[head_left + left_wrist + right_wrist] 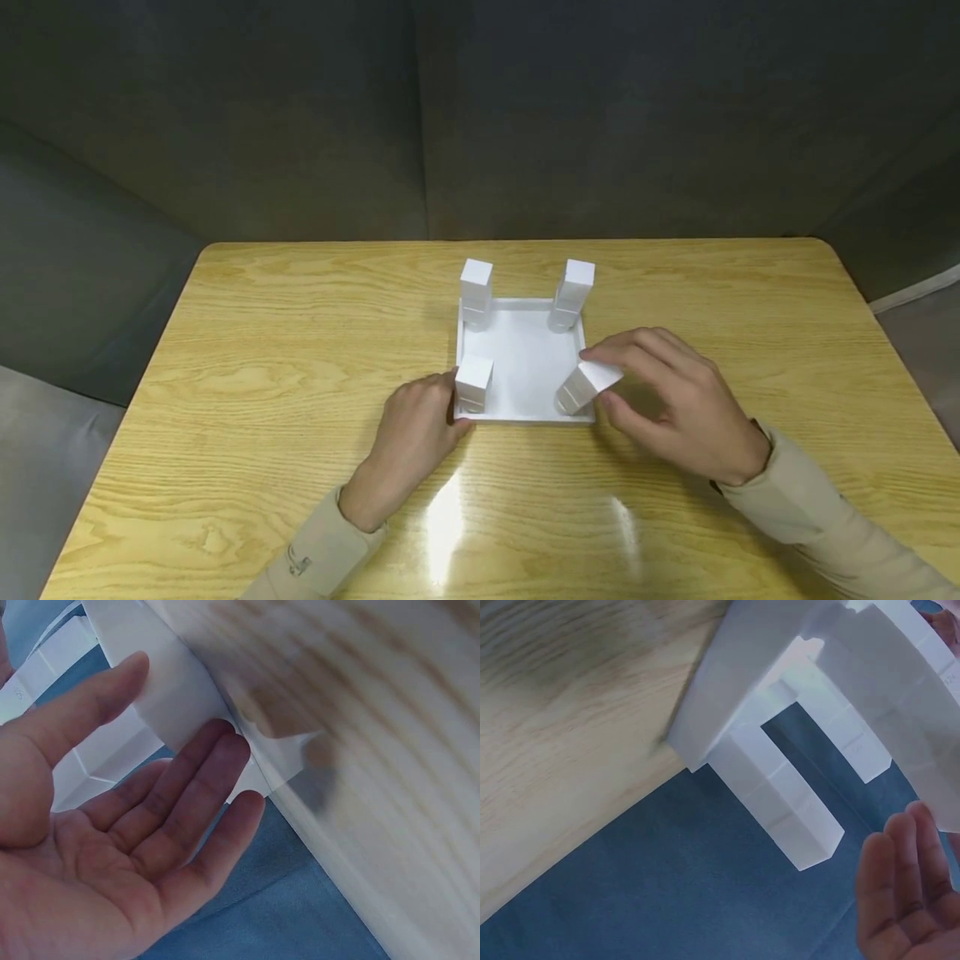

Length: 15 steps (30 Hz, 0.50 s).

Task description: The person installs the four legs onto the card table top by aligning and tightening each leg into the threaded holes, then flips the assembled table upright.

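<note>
A white, shallow square tray (525, 362) lies on the table, with a white square-section leg at each corner, like a small upturned table. My left hand (420, 425) holds the tray's front left corner, thumb along the front edge, next to the front left leg (475, 382). With thumb and fingers my right hand (682, 400) pinches the top of the front right leg (588, 385), which leans outward. At the far side stand the back left leg (476, 287) and the back right leg (575, 283). In the right wrist view the gripped leg (892, 697) looms large.
Under everything is a glossy wood-grain table (300, 333), its far edge a short way behind the tray. Dark grey fabric panels (600, 125) rise behind it and at the sides.
</note>
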Motion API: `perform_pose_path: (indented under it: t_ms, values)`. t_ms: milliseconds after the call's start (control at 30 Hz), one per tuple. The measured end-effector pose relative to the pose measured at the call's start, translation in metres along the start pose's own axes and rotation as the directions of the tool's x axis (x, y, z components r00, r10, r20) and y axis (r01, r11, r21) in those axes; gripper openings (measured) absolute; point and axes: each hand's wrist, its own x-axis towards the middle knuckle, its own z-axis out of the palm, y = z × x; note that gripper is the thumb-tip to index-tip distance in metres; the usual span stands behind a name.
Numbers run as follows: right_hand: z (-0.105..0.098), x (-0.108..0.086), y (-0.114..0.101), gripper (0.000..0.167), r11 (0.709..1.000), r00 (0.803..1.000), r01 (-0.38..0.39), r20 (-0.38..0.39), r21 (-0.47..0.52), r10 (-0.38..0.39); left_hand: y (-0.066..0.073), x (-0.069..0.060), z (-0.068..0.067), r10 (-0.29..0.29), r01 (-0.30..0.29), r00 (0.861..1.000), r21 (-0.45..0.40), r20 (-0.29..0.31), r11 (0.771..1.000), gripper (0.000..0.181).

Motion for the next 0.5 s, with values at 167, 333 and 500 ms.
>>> perform_pose_path:
  t_ms: [167,333,500]
  values:
    - [-0.0004,0.0018,0.0001,0.039,1.000,1.000,-0.010,0.003,-0.011,0.010,-0.0007,-0.0005,0.0006,-0.004,0.004,1.000,-0.001,0.002,1.000,0.062]
    - [0.0006,0.0042,0.0006,0.045,1.000,1.000,0.005,-0.014,-0.026,-0.005,-0.0013,-0.0005,0.0011,-0.007,0.007,1.000,-0.001,0.003,1.000,0.063]
    - [0.0008,0.0048,0.0013,0.043,0.998,0.999,0.031,-0.025,-0.050,-0.032,-0.0013,0.0001,0.0015,-0.007,0.007,1.000,0.003,-0.001,1.000,0.064]
